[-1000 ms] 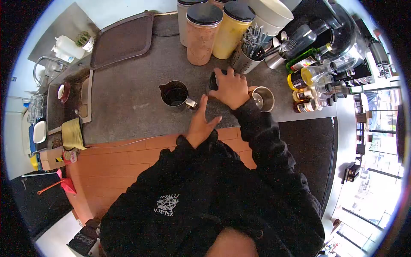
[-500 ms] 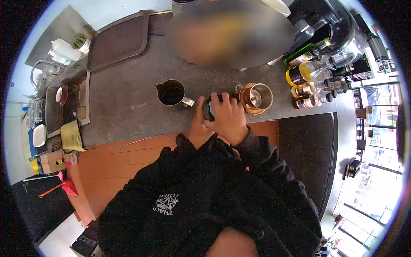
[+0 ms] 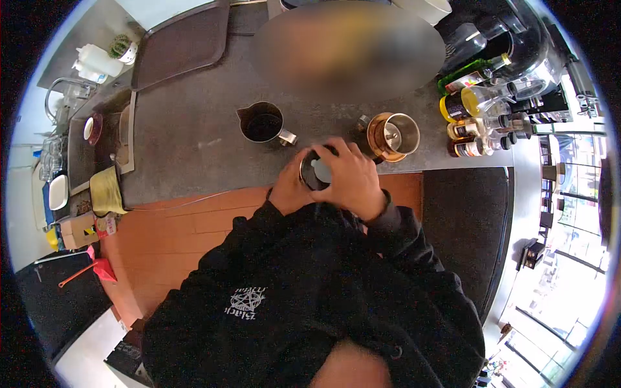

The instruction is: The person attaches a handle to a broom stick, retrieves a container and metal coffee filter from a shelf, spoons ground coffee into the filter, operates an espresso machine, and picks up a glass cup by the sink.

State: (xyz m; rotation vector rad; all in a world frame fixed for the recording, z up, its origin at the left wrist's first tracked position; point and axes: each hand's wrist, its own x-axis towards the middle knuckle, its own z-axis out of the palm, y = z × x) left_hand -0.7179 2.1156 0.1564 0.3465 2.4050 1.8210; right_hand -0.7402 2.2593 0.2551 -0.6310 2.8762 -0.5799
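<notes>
- Far to the left of the hands: sink (image 3: 132, 132), let into the counter (image 3: 194, 155), with a yellowish cloth (image 3: 107, 193) draped over its near edge.
- Left of the hands and farther from the body: brown tray (image 3: 181, 48), lying at the back of the counter.
- Just beyond the left hand, slightly to its left: metal jug (image 3: 260, 123), upright, dark inside, its handle pointing toward the hands.
- Left hand (image 3: 290, 187): curved around the left side of the container, grasping it.
- Between the two hands: dark round container (image 3: 310, 171), a pale disc showing at its top, held close to the body near the counter's front edge; its underside is hidden.
- Right hand (image 3: 352, 181): fingers and thumb spread over the container's right side and top, gripping it.
- Right of the right hand, near but apart: metal cup (image 3: 404, 129), resting on a copper-coloured base (image 3: 376, 147).
- Farther right of the hands: bottles (image 3: 471, 127), grouped together.
</notes>
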